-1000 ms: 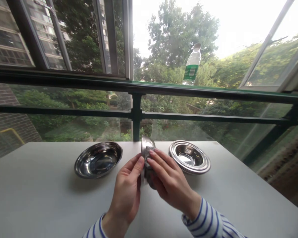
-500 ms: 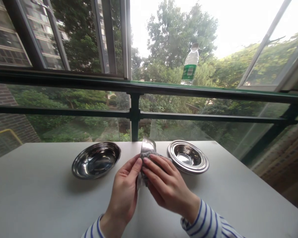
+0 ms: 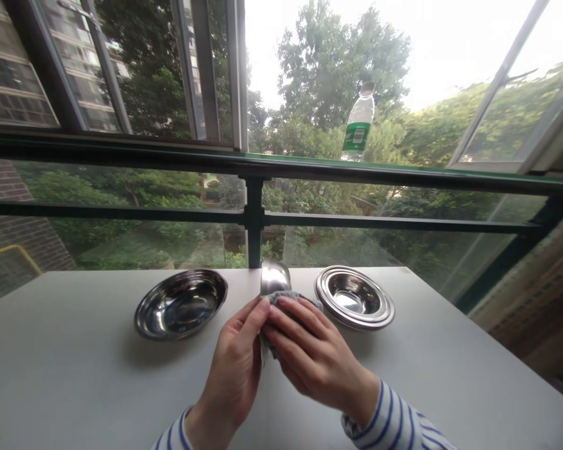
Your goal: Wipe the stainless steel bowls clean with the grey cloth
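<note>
A shiny metal bowl (image 3: 274, 276) is held on its side above the table, between my two hands. My left hand (image 3: 237, 353) grips its near left edge, thumb on one face and fingers behind. Pressed against the bowl is a grey cloth (image 3: 281, 296), which my right hand (image 3: 309, 347) covers with its fingers laid together across it. The lower part of the bowl and most of the cloth are hidden by my hands.
On the white table (image 3: 75, 375) a wide metal bowl (image 3: 181, 306) stands to the left. Stacked metal bowls (image 3: 355, 298) are at the right. Behind the table runs a dark green railing (image 3: 281, 165), with a plastic bottle (image 3: 358, 128) standing beyond its top bar.
My right hand and the cloth have shifted slightly left over the bowl. The bowl has turned a little, showing more of its outer side. The other bowls stay in place.
</note>
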`<state>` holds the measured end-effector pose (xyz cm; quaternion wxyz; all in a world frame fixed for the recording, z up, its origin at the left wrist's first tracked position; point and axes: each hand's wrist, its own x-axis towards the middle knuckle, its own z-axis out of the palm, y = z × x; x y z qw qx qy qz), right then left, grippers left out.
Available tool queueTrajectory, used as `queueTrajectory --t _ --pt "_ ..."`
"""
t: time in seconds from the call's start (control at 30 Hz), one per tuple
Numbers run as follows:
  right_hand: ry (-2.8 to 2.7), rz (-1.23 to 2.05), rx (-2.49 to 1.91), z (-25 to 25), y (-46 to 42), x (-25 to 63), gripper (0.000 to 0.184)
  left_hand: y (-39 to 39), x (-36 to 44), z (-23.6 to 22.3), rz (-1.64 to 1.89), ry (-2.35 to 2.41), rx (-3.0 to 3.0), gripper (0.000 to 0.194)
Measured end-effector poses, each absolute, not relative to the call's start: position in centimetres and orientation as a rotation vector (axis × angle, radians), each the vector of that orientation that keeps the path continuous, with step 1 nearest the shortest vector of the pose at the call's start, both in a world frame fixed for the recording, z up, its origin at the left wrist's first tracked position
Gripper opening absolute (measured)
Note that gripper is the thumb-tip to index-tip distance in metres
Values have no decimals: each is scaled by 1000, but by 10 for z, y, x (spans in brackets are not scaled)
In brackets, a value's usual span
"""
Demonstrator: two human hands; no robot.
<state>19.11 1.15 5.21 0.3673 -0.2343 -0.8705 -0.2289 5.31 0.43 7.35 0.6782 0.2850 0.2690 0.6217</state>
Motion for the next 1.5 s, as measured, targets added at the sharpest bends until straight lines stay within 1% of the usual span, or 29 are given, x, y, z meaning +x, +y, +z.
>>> queueTrajectory --t 0.13,0.27,0.47,0.63,0.8,0.9,1.03,1.17,1.37,1.5 --pt "-2240 -602 -556 51 13 191 28 5 52 71 1351 595 659 19" --pt "-2244 -570 -590 57 16 197 34 5 54 66 1323 578 714 19" --pt "-2173 -384 -703 66 17 206 39 3 54 60 1260 613 833 22" --pt "-2209 -424 -637 65 16 205 39 4 51 61 1285 648 829 21" --pt "-2111 -306 -760 67 20 210 39 1 53 64 1223 638 840 23" --pt "-2126 -360 -723 65 19 210 41 2 52 64 1248 652 820 22" --pt "-2233 -438 -633 66 17 208 39 4 50 62 1273 641 853 19" --pt "-2119 -315 -753 71 19 214 39 1 53 60 1242 663 945 22" --pt "-2194 -303 -708 75 21 220 34 -1 55 61 1209 668 1009 24" --pt "-2025 -180 -841 78 25 224 32 -3 55 61 1155 685 1082 25"
